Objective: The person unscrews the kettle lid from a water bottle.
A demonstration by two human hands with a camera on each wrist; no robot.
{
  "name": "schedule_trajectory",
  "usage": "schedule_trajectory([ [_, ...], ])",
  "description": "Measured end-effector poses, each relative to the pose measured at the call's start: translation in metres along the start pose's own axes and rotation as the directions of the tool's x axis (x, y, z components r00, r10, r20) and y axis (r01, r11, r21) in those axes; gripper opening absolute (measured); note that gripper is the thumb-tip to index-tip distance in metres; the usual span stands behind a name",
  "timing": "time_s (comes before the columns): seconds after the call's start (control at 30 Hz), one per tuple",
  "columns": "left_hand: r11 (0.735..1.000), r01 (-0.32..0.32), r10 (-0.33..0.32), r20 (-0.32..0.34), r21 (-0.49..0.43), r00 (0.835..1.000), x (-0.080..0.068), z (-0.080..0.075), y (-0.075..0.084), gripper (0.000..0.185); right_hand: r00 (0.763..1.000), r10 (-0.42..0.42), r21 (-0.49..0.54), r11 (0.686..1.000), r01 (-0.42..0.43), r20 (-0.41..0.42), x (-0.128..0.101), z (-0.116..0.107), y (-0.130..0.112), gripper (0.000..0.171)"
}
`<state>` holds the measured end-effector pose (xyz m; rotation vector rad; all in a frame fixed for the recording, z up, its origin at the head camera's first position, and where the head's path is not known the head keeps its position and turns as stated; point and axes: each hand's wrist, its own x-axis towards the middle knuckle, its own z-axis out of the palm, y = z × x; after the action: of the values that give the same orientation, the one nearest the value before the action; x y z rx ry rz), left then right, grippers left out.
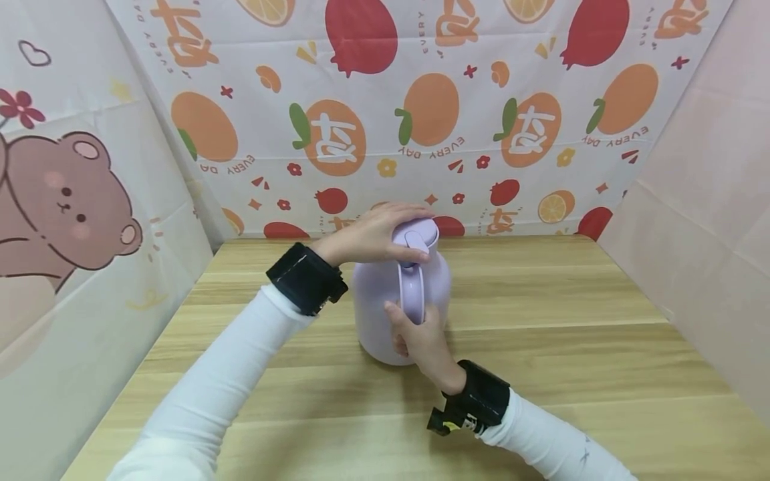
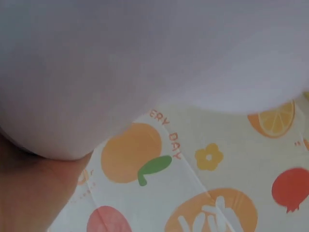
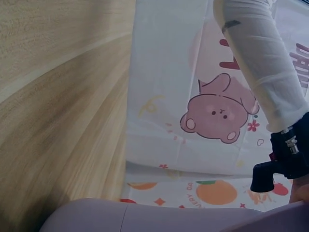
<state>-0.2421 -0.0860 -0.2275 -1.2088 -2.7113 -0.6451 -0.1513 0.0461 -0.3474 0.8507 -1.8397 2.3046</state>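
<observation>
Fruit-printed cloth walls back the wooden surface (image 1: 541,347), where a lilac jug (image 1: 375,314) stands upright near the middle. The right hand (image 1: 421,337) curls its grip round the handle (image 1: 412,294) on the near side, while the left hand (image 1: 375,235) lies cupped over the lid (image 1: 421,235) directly above. Both hands meet the jug along its vertical axis, left above right.

Light wood-grain surface (image 1: 541,347), fruit-printed backdrop cloth (image 1: 433,127) at rear, bear-printed cloth (image 1: 66,200) at left, plain pale pink panel (image 1: 704,200) at right, even soft light
</observation>
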Motion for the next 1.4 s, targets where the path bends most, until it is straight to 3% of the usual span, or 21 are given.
schedule_trajectory([
  [0.13, 0.997, -0.055, 0.054, -0.015, -0.053, 0.998, -0.005, 0.001, -0.007, 0.072, 0.999, 0.014, 0.051, 0.999, -0.015, 0.035, 0.0, 0.0, 0.001, 0.039],
  [0.3, 0.965, -0.135, 0.14, 0.005, -0.225, 0.99, -0.014, -0.003, -0.021, 0.066, 0.997, 0.048, 0.087, 0.995, -0.053, 0.058, 0.0, 0.002, 0.002, 0.04],
  [0.53, 0.914, -0.066, 0.102, 0.068, -0.4, 0.992, -0.02, -0.016, -0.033, 0.054, 0.998, 0.036, 0.069, 0.997, -0.04, 0.054, 0.0, 0.002, 0.002, 0.039],
  [0.9, 0.893, -0.072, 0.121, 0.085, -0.443, 0.989, -0.012, -0.019, -0.031, 0.049, 0.999, 0.026, 0.055, 0.998, -0.027, 0.023, 0.001, -0.002, 0.003, 0.039],
  [1.2, 0.917, -0.045, 0.086, 0.086, -0.397, 0.993, -0.015, -0.02, -0.023, 0.053, 1.0, 0.001, 0.025, 1.0, -0.001, 0.008, 0.001, -0.001, 0.001, 0.037],
  [1.4, 0.93, -0.035, 0.058, 0.051, -0.365, 0.997, -0.018, -0.017, -0.022, 0.053, 1.0, -0.019, 0.037, 0.999, 0.018, 0.017, 0.0, 0.0, 0.001, 0.035],
])
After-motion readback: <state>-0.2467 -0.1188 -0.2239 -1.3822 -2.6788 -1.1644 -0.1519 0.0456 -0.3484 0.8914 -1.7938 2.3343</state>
